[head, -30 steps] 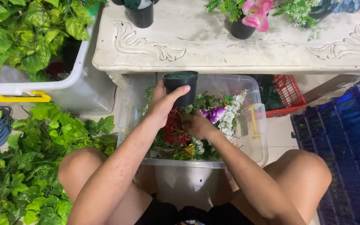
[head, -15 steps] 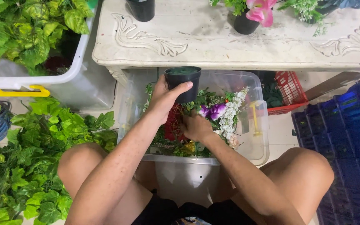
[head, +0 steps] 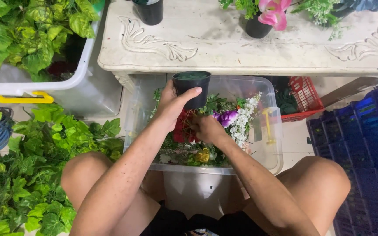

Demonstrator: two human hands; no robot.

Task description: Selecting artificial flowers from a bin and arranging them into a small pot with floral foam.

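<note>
The left hand [head: 171, 102] grips a small black plastic pot [head: 192, 88], upright with its round mouth facing up, above a clear plastic bin [head: 267, 153]. The pot is smooth and tapered. The right hand [head: 206, 129] closes around flower stems [head: 184, 129] in the bin.

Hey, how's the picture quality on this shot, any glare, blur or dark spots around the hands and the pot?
Head view: soft, even light with no hard shadows; the left hand and the black pot it holds are sharp. Head view: mild pale sheen on the clear bin wall. Head view: the right hand sits in dimmer light among the flowers; under the table is shaded.
</note>
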